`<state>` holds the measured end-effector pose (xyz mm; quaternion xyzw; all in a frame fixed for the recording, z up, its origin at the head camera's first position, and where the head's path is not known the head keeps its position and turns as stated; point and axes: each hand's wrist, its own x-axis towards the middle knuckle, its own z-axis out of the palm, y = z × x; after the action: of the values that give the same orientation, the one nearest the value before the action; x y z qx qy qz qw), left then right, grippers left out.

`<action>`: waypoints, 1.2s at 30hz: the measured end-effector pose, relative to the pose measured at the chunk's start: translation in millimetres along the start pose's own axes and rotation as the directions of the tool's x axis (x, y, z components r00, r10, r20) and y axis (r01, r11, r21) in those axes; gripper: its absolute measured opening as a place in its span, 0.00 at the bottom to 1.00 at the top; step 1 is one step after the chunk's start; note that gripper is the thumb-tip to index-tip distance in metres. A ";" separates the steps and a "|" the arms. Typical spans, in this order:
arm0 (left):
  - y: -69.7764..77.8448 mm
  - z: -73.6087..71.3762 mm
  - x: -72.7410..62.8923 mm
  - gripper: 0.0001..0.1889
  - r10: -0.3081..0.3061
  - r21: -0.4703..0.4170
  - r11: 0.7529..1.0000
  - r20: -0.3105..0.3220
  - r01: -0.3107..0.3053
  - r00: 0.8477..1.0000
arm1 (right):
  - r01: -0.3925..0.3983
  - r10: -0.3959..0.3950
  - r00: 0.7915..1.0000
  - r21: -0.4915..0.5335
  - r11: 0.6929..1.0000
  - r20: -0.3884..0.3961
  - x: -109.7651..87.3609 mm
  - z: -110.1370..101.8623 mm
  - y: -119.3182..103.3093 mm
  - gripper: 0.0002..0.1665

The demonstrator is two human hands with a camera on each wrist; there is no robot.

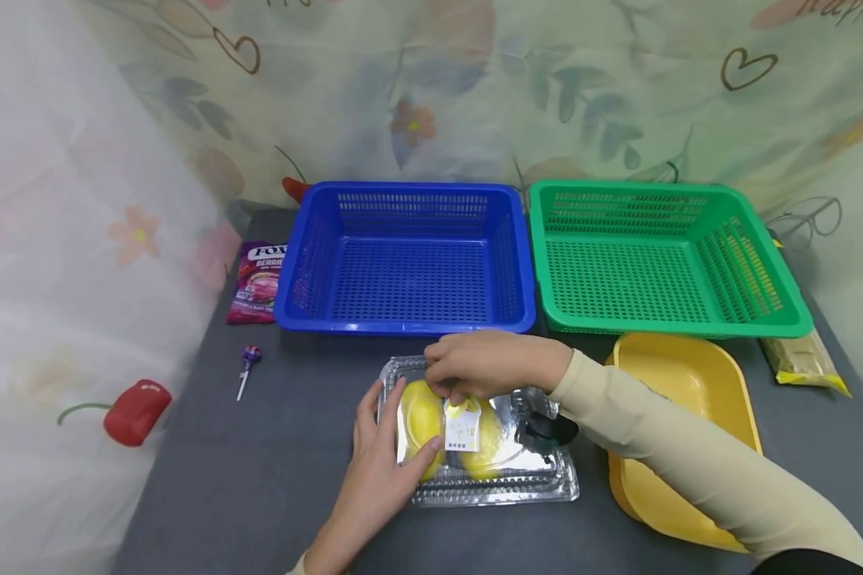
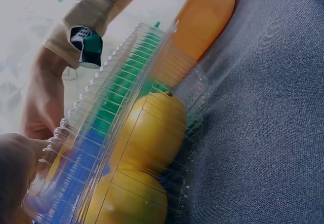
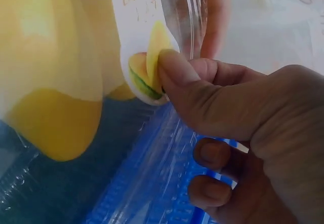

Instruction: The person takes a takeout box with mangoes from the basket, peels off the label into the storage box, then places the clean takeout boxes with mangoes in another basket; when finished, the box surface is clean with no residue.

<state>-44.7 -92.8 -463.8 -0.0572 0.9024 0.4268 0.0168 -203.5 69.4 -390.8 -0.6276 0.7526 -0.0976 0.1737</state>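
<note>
A clear plastic clamshell box point(image 1: 499, 493) with two yellow fruits point(image 1: 422, 423) inside sits on the grey table, in front of the blue basket. My right hand point(image 1: 485, 363) reaches over it and pinches the end of a white label point(image 1: 463, 435) between thumb and forefinger. Printed on that label point(image 3: 139, 6), in the right wrist view, is a yellow fruit picture right under my thumb. My left hand point(image 1: 384, 459) rests on the box's left side, fingers extended along its edge and thumb lying on the lid. The left wrist view shows the fruits point(image 2: 152, 127) through the ribbed wall.
Behind the box stand a blue basket point(image 1: 406, 326) and a green basket point(image 1: 676, 326). A yellow bin point(image 1: 676, 367) is at the right, partly under my right sleeve. A purple candy bag point(image 1: 253, 287) and a lollipop point(image 1: 250, 359) lie left; a yellow-edged packet point(image 1: 805, 359) lies far right.
</note>
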 end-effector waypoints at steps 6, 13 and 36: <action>2.0 -2.3 -0.6 0.45 -0.028 0.020 0.999 0.012 0.028 1.000 | -0.001 -0.004 0.998 0.084 0.996 0.056 2.6 -4.3 3.2 0.07; 5.1 -1.1 -2.0 0.45 -0.025 0.049 0.998 -0.001 0.025 1.000 | -0.008 0.005 0.997 0.042 0.999 0.080 3.6 -6.7 -1.4 0.10; 7.1 -1.7 -1.9 0.45 -0.031 0.039 0.999 0.004 0.031 1.000 | -0.086 0.086 0.996 0.019 0.996 0.026 -1.2 -6.9 -15.8 0.07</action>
<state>-43.7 -89.5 -457.1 -0.0698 0.9095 0.4090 0.0264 -191.5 67.1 -378.5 -0.5940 0.7757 -0.0895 0.1933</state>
